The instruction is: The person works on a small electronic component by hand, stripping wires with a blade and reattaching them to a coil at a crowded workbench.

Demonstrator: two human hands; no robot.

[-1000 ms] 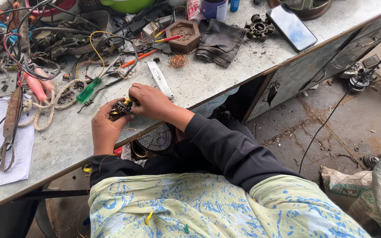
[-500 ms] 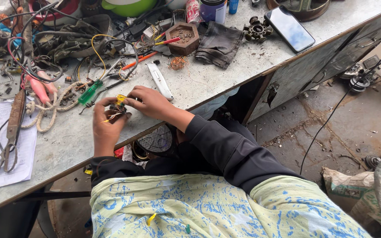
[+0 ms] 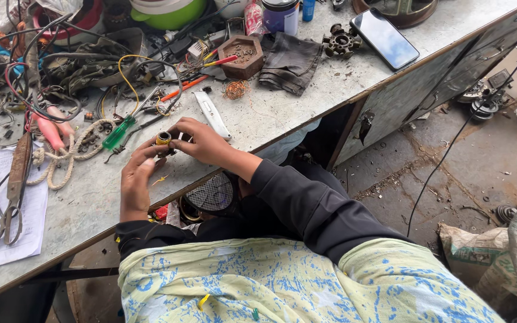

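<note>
- Fingers (image 3: 151, 157) of your left hand (image 3: 134, 182) are pinching a small brass-coloured cylindrical part (image 3: 163, 139) from below, and those of your right hand (image 3: 202, 142) are closing on it from the side, so it is sitting steady between both.
- You are holding the part just above the tabletop (image 3: 282, 113), near its front edge, close to your body for a clear look.
- You are keeping a green-handled screwdriver (image 3: 118, 133) and a white utility knife (image 3: 212, 113) just beyond your hands, probably for easy reach.
- Coiled rope (image 3: 67, 158), red pliers (image 3: 49, 128) and tangled wires (image 3: 61, 66) are lying further left; a phone (image 3: 385, 39) is resting well apart on the right.
</note>
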